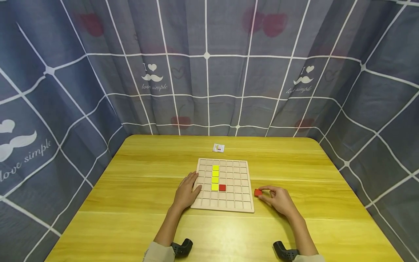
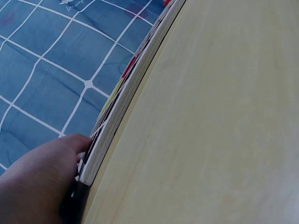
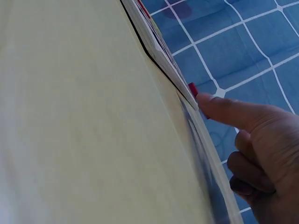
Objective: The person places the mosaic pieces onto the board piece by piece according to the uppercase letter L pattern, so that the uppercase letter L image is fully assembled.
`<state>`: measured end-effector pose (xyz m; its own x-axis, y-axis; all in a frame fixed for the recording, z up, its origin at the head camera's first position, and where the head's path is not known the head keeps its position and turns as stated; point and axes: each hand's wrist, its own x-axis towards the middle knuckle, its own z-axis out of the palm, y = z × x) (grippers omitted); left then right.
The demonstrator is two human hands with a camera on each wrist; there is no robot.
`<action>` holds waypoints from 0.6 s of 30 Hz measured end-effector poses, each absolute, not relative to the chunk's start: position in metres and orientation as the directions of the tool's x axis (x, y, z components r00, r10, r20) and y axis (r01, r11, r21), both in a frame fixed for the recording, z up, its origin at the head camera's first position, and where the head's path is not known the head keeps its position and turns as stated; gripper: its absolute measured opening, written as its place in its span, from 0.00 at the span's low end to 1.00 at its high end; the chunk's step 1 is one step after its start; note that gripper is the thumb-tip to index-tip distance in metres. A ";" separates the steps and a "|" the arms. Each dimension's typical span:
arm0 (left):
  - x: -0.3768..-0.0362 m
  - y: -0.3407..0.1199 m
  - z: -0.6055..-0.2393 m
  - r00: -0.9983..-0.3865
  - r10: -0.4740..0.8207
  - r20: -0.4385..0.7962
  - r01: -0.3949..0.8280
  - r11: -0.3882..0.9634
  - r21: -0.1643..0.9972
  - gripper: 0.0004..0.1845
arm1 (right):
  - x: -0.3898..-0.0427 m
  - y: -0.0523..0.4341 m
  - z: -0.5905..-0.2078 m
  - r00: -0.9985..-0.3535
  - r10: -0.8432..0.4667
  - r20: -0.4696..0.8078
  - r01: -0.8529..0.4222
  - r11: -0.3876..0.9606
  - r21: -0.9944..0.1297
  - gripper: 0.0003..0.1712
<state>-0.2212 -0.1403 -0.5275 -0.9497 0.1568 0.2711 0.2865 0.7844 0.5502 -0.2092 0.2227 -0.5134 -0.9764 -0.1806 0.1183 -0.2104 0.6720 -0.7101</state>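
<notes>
right hand pinches red square tile on table, just right of wooden grid board | left hand rests flat on board's left edge | risk: thin tile slips from fingertip pinch, or board shifts and jolts seated yellow tiles
</notes>
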 end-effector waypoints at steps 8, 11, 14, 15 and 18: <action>-0.221 -0.140 -0.527 -0.949 0.161 0.272 0.290 0.785 0.548 0.29 | -0.220 0.202 -0.507 -0.957 -0.207 0.202 -0.289 0.638 -0.714 0.18; -0.221 -0.140 -0.527 -0.948 0.161 0.275 0.292 0.787 0.544 0.29 | -0.226 0.189 -0.506 -0.951 -0.224 0.214 -0.308 0.612 -0.729 0.18; -0.221 -0.140 -0.527 -0.948 0.158 0.275 0.290 0.786 0.546 0.29 | -0.231 0.177 -0.505 -0.942 -0.248 0.227 -0.332 0.588 -0.738 0.17; -0.221 -0.140 -0.527 -0.949 0.157 0.273 0.287 0.787 0.546 0.29 | -0.233 0.173 -0.506 -0.940 -0.253 0.230 -0.337 0.582 -0.740 0.17; -0.221 -0.140 -0.527 -0.949 0.155 0.273 0.286 0.785 0.550 0.29 | -0.237 0.162 -0.507 -0.935 -0.268 0.233 -0.349 0.566 -0.747 0.15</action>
